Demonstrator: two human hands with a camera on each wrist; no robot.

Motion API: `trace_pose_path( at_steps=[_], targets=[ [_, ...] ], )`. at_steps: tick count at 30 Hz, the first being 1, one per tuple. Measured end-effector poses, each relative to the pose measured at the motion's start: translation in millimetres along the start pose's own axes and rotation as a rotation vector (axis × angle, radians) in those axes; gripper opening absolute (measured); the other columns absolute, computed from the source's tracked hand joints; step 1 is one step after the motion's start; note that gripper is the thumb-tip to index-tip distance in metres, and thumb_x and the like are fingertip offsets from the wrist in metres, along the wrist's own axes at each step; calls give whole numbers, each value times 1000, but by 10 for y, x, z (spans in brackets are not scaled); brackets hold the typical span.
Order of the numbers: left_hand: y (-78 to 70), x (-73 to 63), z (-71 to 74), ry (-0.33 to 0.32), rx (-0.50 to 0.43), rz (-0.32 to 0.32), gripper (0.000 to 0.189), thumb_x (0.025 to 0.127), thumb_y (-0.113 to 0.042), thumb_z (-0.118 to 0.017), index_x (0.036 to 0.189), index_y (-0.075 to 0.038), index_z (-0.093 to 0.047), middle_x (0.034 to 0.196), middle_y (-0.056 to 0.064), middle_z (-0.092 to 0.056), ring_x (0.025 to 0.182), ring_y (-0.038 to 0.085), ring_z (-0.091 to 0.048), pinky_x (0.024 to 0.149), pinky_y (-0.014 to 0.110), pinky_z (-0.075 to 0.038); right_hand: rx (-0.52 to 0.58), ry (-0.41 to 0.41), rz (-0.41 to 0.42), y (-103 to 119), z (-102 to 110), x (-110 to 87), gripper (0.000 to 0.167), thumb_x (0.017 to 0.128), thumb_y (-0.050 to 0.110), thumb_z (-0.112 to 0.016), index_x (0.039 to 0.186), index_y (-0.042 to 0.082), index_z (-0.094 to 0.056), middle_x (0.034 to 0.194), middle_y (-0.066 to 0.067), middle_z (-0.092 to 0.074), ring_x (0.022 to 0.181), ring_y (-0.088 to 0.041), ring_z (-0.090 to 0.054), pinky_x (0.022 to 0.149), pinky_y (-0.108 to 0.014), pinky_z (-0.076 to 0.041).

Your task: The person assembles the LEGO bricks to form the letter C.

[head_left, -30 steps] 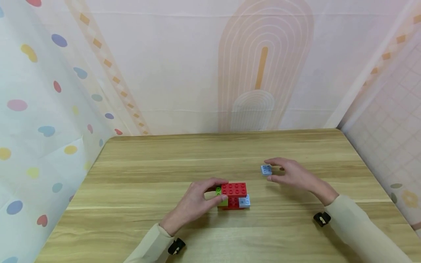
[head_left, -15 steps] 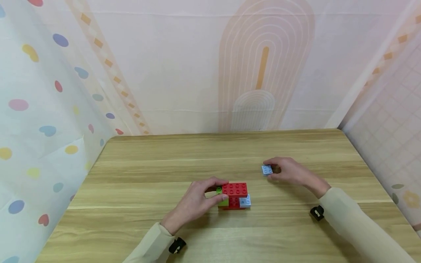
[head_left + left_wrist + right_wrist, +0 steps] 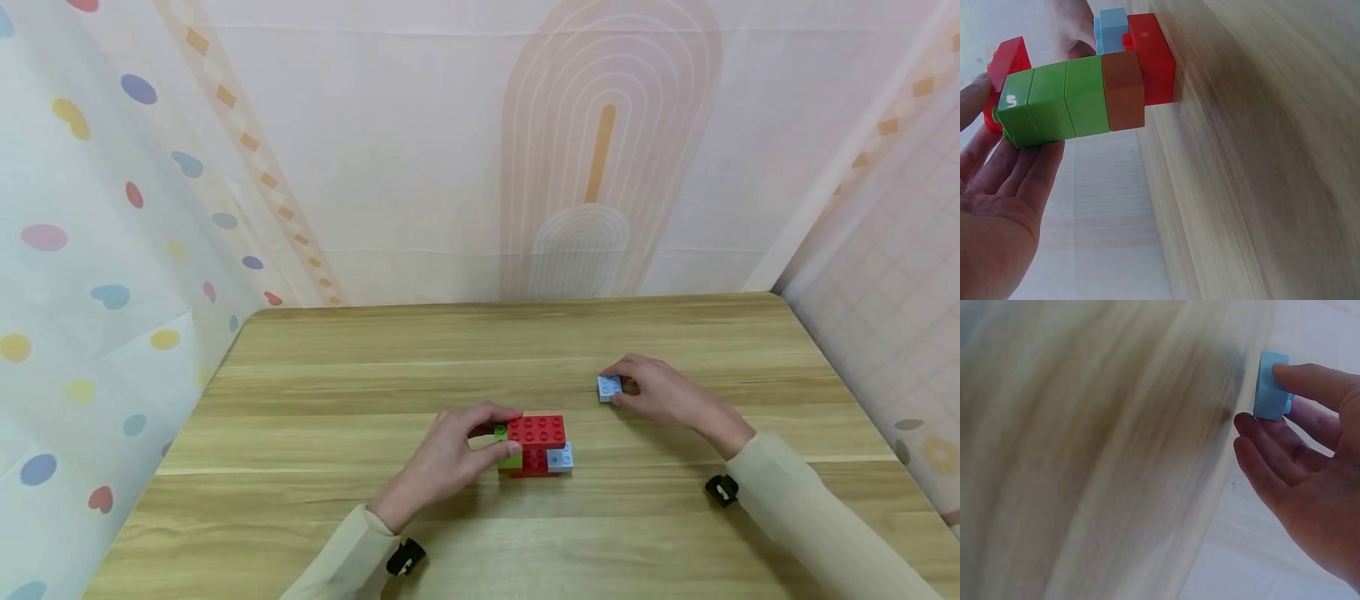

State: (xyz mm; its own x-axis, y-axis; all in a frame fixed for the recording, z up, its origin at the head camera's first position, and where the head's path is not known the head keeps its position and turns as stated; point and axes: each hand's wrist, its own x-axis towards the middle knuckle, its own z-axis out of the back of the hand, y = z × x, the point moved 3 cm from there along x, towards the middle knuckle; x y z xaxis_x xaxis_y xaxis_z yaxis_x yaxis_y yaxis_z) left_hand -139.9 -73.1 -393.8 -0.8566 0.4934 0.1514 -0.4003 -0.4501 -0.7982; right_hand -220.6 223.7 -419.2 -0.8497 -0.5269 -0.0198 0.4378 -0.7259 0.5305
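My left hand [image 3: 450, 450] grips the upper part of a toy brick build at mid table, thumb in front and fingers behind. Seen from the left wrist, the build has a red base brick [image 3: 1157, 62], an orange-brown brick [image 3: 1125, 91] on it and several green bricks [image 3: 1054, 100] stacked above. A red eight-stud brick [image 3: 537, 430] juts out from the top, over a light blue brick [image 3: 561, 457] on the base's right end. Farther back and right, my right hand [image 3: 663, 396] pinches a loose light blue four-stud brick [image 3: 608, 388] between thumb and fingers.
The wooden table [image 3: 337, 375] extends around both hands to a straight back edge. Patterned cloth [image 3: 390, 167] hangs behind it and along both sides. Each wrist carries a small black device, the left one [image 3: 406, 557] close to the table.
My right hand has moved slightly left and closed its thumb and fingers on the loose light blue brick. The left hand and the build have stayed in place.
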Motion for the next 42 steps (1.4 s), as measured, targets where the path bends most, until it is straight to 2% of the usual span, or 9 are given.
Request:
trace_pose_path(
  at_steps=[7, 21, 30, 38, 42],
  targets=[
    [3, -2, -4, 0, -14, -5, 34, 91, -27, -73, 122, -12, -67, 116, -4, -69, 109, 11, -64, 93, 26, -52, -3, -50, 30, 81, -26, -56, 37, 90, 10, -72, 123, -2, -64, 114, -11, -63, 100, -23, -61, 85, -40, -55],
    [8, -6, -2, -4, -30, -10, 34, 91, -27, -74, 121, -12, -67, 115, -5, -70, 110, 12, -64, 93, 26, -52, 45, -97, 77, 235, -74, -160, 40, 88, 8, -73, 126, 0, -63, 117, -10, -62, 103, -24, -63, 86, -39, -56],
    [5, -4, -4, -2, -37, -15, 33, 91, -25, -74, 120, -12, -67, 115, -5, -70, 109, 12, -64, 93, 25, -52, 46, -133, 88, 289, -90, -217, 37, 90, 12, -73, 126, 5, -64, 116, -4, -63, 102, -21, -63, 86, -41, -56],
    [5, 1, -3, -5, -41, -15, 33, 91, -24, -74, 120, -12, -68, 114, -4, -70, 109, 12, -64, 93, 25, -52, 63, -134, 86, 307, -109, -256, 39, 90, 11, -73, 127, 4, -63, 115, -5, -64, 100, -21, -64, 85, -39, -57],
    [3, 1, -4, -6, -42, -12, 33, 91, -24, -74, 120, -12, -68, 115, -4, -70, 109, 12, -64, 93, 25, -52, 59, -143, 87, 342, -119, -272, 37, 88, 13, -75, 123, 6, -66, 114, -3, -64, 99, -18, -63, 84, -39, -57]
  ],
)
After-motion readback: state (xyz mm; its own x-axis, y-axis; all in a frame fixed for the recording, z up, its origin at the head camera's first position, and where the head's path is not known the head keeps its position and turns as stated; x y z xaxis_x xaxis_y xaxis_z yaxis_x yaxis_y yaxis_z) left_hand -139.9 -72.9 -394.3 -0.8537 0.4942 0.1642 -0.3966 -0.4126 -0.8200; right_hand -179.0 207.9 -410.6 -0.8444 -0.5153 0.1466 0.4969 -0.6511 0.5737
